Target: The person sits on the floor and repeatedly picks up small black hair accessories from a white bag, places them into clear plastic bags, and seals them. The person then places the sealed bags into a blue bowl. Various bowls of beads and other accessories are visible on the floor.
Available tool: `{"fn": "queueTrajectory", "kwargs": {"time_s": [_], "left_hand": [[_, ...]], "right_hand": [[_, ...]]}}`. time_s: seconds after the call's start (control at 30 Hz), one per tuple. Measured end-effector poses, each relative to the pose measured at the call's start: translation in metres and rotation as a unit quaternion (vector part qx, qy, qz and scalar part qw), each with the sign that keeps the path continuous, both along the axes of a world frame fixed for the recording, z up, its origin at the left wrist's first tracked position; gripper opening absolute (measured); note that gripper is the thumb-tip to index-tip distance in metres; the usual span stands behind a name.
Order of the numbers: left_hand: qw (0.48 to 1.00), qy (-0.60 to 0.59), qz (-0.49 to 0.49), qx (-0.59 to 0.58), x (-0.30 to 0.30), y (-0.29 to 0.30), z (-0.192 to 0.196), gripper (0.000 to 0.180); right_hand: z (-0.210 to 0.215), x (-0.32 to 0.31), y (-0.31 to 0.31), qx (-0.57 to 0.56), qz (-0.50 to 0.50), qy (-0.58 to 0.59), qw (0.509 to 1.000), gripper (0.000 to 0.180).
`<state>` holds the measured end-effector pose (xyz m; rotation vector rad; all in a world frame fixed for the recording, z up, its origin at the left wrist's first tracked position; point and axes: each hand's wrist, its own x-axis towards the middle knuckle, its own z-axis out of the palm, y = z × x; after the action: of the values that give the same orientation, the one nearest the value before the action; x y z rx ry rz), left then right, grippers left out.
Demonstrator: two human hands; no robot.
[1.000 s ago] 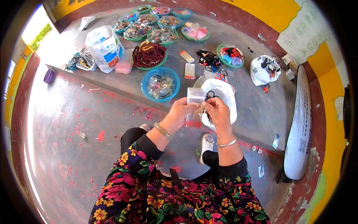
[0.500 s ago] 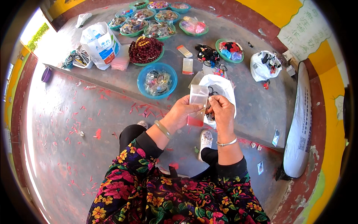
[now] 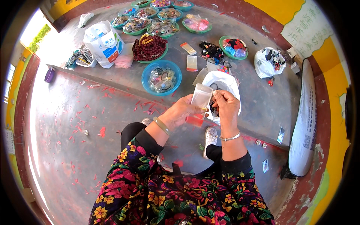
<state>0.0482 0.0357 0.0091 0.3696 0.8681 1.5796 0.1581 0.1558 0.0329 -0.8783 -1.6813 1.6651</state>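
My left hand (image 3: 182, 112) is closed on a small clear plastic bag (image 3: 202, 95) with a red strip at its lower end, held upright and slightly tilted. Against the bag's right upper edge, my right hand (image 3: 226, 105) has thumb and fingertips pinched together; anything small between them is hidden. Just beyond and under the hands stands an open white plastic sack (image 3: 231, 85) with black hair ties inside. Left of it, a blue basin (image 3: 144, 80) holds several bagged hair ties. Two stacks of empty bags (image 3: 191, 63) lie past the sack.
Dark red beads (image 3: 150, 48) fill a green basin, with several more filled basins (image 3: 135, 25) behind. A white shopping bag (image 3: 101, 45) stands left. On the right are a stuffed white bag (image 3: 265, 66) and a long white sack (image 3: 302, 123). A step edge (image 3: 123, 92) crosses the floor.
The bag's top has tilted a little to the right, and my right fingertips have moved up to its upper edge. The whole view has shifted slightly.
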Motion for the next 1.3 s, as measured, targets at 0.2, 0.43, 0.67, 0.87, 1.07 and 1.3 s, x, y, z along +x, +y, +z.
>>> {"fn": "queueTrajectory", "kwargs": {"time_s": [0.2, 0.43, 0.67, 0.87, 1.07, 1.3], "left_hand": [[1.000, 0.009, -0.017, 0.008, -0.001, -0.003, -0.006, 0.044], [0.999, 0.012, -0.045, -0.021, 0.000, -0.006, 0.000, 0.044], [0.994, 0.063, -0.091, -0.009, 0.003, -0.006, -0.011, 0.042], [0.990, 0.010, 0.054, -0.132, -0.015, -0.007, -0.042, 0.041], [0.960, 0.061, 0.141, -0.235, -0.020, 0.000, -0.161, 0.040], [0.805, 0.539, -0.067, -0.238, -0.026, -0.002, -0.260, 0.020]], "right_hand": [[-0.002, 0.000, -0.001, 0.039, -0.015, 0.024, 0.999, 0.014], [0.001, 0.002, 0.005, 0.044, -0.034, 0.038, 0.998, 0.013], [0.006, 0.008, 0.023, 0.007, -0.118, 0.097, 0.988, 0.012], [0.016, 0.032, 0.055, -0.132, -0.132, 0.227, 0.956, 0.014], [0.008, 0.032, 0.063, -0.261, -0.110, 0.248, 0.926, 0.012], [0.014, 0.036, 0.066, -0.315, -0.069, 0.249, 0.913, 0.010]]}}
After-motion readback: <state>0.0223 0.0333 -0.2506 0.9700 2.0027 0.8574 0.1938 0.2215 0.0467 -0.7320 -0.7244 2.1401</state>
